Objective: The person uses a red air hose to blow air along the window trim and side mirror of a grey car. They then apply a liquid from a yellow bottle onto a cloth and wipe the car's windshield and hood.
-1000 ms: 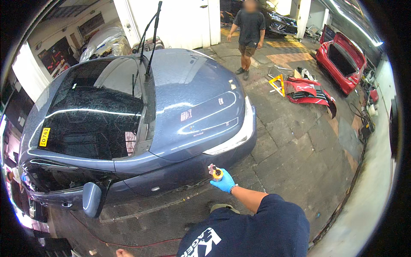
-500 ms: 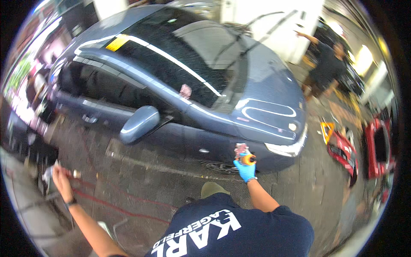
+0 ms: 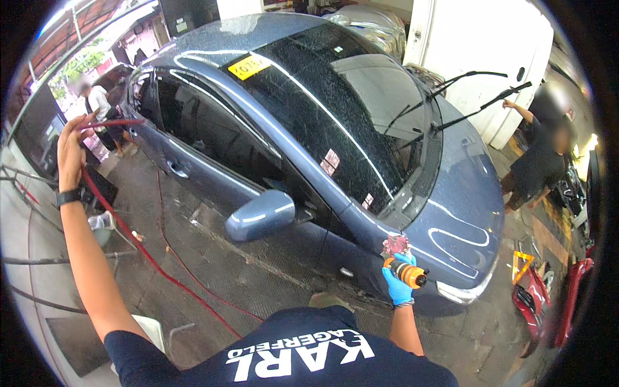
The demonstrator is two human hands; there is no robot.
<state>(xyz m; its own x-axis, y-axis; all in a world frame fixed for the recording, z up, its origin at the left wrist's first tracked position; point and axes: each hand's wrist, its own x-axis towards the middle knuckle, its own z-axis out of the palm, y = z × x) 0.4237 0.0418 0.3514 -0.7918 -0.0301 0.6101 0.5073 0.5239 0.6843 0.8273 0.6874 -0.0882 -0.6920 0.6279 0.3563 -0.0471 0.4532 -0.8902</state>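
Right fingers [image 3: 406, 258] clamped on orange bottle [image 3: 404, 273], long axis slanting, black cap [image 3: 421, 281] rightward; left fingers [image 3: 71, 126] around red hose [image 3: 116, 122].

From the body [image 3: 290, 348]: at ten, a hose [image 3: 137, 243] in the left hand [image 3: 71, 151]; beyond, at half past ten, a person [image 3: 102, 106]; around twelve, a car [image 3: 300, 148], mirror [image 3: 261, 216] on its near side, wipers [image 3: 509, 93] at the windscreen's [image 3: 351, 122] base; at half past one, a bottle [image 3: 406, 273] in the right hand [image 3: 395, 288], cloth [image 3: 395, 244] past it, another person [image 3: 538, 164] beyond the bonnet [image 3: 467, 193]; at half past two, a bumper [image 3: 532, 293] on the floor [image 3: 180, 309], triangle [image 3: 516, 266] beside it.
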